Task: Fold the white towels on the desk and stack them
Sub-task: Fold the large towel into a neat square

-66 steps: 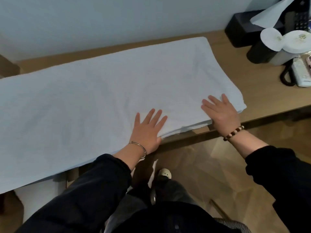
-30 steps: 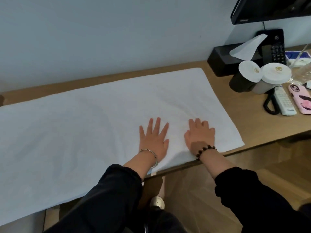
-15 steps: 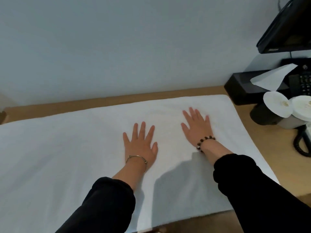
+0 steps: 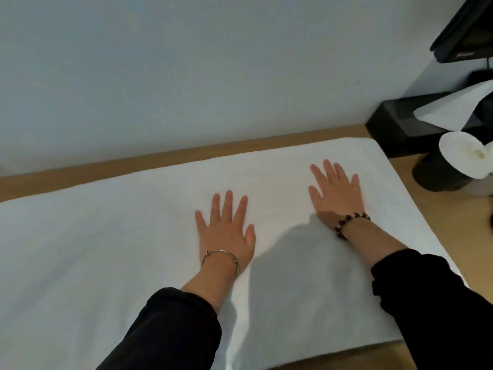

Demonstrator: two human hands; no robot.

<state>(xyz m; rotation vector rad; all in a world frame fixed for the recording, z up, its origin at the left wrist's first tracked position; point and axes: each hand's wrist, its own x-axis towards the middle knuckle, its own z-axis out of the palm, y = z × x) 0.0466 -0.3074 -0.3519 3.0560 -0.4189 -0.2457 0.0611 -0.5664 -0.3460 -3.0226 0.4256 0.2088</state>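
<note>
- Right of frame: black tissue box point(image 4: 394, 129) holds a protruding white tissue point(image 4: 453, 108).
- Left hand point(image 4: 226, 231), right hand point(image 4: 337, 192): fingers released, flat on white towel point(image 4: 106, 249); spaced wider than earlier.

The left hand point(image 4: 225, 231) is lying palm down, fingers straight and spread, pointing toward the far edge of the desk point(image 4: 160, 157). The right hand point(image 4: 337, 192) is also lying flat with its fingers straight. It is sitting nearer the far edge and the desk's right end, well apart from the left hand. Both forearms are reaching forward from the near edge, the right one angling in from the right. Dark sleeves are covering the arms up to mid-forearm.
</note>
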